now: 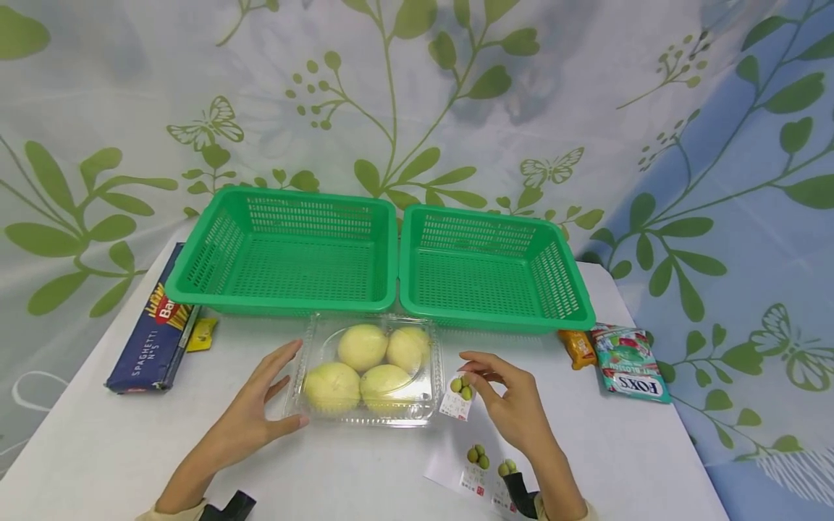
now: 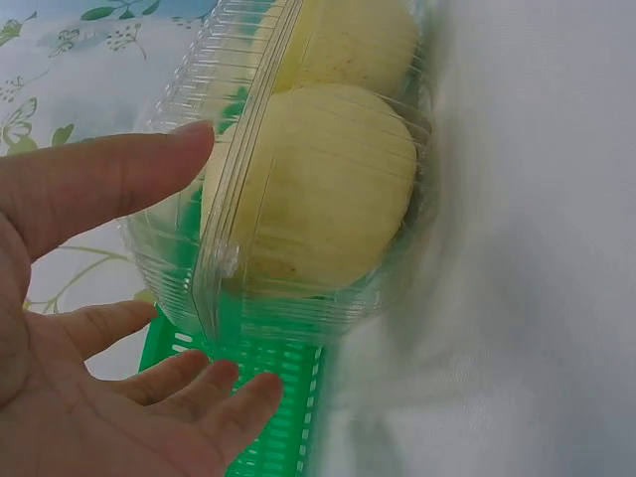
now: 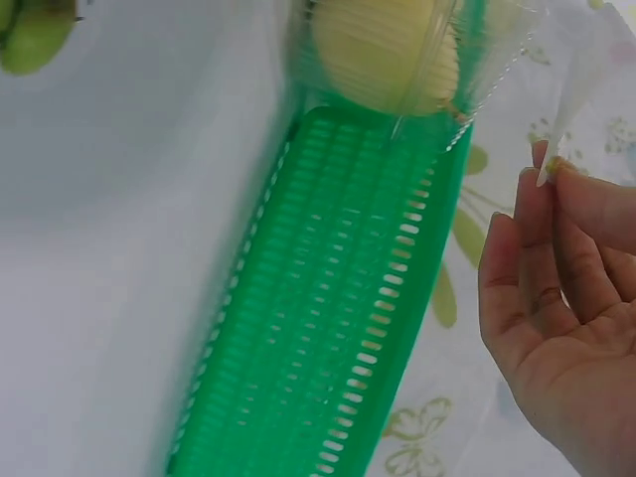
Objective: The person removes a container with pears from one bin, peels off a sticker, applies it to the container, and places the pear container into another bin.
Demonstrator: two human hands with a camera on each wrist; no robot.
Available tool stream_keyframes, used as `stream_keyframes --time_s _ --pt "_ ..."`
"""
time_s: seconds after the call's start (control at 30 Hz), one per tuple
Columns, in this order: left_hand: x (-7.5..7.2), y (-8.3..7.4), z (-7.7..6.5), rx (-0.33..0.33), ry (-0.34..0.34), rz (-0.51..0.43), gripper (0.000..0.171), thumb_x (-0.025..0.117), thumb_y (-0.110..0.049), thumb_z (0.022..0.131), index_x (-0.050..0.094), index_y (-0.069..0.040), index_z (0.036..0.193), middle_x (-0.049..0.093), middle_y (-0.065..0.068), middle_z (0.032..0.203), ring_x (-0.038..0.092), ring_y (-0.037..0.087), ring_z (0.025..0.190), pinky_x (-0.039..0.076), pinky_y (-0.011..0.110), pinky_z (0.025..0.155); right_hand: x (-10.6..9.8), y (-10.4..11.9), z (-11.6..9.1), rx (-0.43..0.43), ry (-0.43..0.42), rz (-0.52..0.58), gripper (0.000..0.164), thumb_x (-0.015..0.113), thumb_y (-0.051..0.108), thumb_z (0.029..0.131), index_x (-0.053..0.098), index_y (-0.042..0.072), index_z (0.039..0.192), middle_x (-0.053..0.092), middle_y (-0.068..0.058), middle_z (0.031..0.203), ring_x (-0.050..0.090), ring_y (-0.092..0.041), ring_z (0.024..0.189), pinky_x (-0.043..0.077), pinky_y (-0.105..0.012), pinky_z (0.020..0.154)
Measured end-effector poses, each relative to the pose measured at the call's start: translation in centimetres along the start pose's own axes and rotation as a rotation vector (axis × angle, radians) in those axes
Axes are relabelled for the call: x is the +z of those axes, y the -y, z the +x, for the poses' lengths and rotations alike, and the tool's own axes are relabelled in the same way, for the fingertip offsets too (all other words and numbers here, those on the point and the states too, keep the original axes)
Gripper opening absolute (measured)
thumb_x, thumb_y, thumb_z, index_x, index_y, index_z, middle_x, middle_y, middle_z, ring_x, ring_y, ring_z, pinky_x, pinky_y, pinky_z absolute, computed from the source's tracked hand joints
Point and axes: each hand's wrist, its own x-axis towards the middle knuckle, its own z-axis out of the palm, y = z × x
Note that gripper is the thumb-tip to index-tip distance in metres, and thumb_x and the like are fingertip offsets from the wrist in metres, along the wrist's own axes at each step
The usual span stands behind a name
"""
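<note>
A clear plastic clamshell box (image 1: 374, 420) holding several pale yellow round fruits (image 1: 332, 388) sits in the middle of the table. My left hand (image 1: 250, 412) is spread at its left side, thumb and fingertips right by the wall, gripping nothing. In the left wrist view the thumb (image 2: 119, 179) overlaps the box's rim. My right hand (image 1: 511, 398) pinches a small white sticker (image 1: 456, 405) printed with green fruit, just off the box's right side. The sticker shows edge-on between thumb and finger in the right wrist view. Below that hand lies a sheet of similar stickers (image 1: 456, 467).
Two green baskets, one on the left (image 1: 287, 307) and one on the right (image 1: 495, 318), stand behind the box. A spaghetti box (image 1: 146, 354) and a yellow packet (image 1: 202, 334) lie at left. An orange packet (image 1: 578, 349) and a Fox's candy bag (image 1: 628, 362) lie at right.
</note>
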Motion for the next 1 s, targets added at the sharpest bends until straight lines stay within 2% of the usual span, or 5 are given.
stream_keyframes --time_s 0.13,0.37,0.7,0.9,1.0 --pt "0.4 -0.3 0.0 0.045 -0.033 0.051 0.106 0.086 -0.008 0.074 0.026 -0.022 0.16 0.024 0.018 0.164 0.022 0.025 0.152 0.029 0.007 0.113 0.0 0.9 0.6 -0.048 0.032 -0.005 0.036 0.07 0.002 0.091 0.071 0.022 0.121 0.076 0.009 0.1 0.07 -0.009 0.095 0.058 -0.029 0.089" --pt "1.1 -1.1 0.2 0.045 -0.06 0.133 0.108 0.086 -0.005 0.073 0.025 -0.021 0.161 0.025 0.017 0.164 0.023 0.047 0.15 0.023 0.079 0.11 0.2 2.4 1.9 -0.104 0.099 -0.04 0.033 0.069 0.002 0.092 0.072 0.016 0.121 0.076 0.01 0.1 0.07 -0.009 0.094 0.059 -0.029 0.085" --pt "1.9 -2.4 0.4 0.121 -0.08 0.295 0.117 0.089 -0.002 0.069 0.02 -0.022 0.162 0.022 0.016 0.166 0.024 0.044 0.15 0.03 0.071 0.112 1.5 4.5 4.6 -0.197 0.18 0.005 0.034 0.068 -0.002 0.092 0.072 0.013 0.122 0.076 0.002 0.102 0.071 -0.012 0.091 0.059 -0.026 0.079" --pt "2.9 -3.4 0.9 0.206 -0.056 0.321 0.11 0.089 -0.006 0.07 0.027 -0.019 0.16 0.025 0.01 0.167 0.021 0.032 0.155 0.005 0.026 0.129 2.8 5.7 6.0 -0.267 0.246 -0.009 0.034 0.067 -0.003 0.091 0.073 0.013 0.121 0.076 -0.001 0.101 0.072 -0.015 0.092 0.058 -0.027 0.08" --pt "3.8 -3.7 1.0 0.264 -0.061 0.342 0.105 0.09 -0.008 0.069 0.034 -0.016 0.158 0.028 0.01 0.165 0.021 0.032 0.155 0.003 0.041 0.131 3.3 6.1 6.8 -0.279 0.292 -0.025 0.032 0.067 -0.001 0.093 0.073 0.012 0.121 0.077 -0.001 0.103 0.072 -0.016 0.094 0.058 -0.025 0.081"
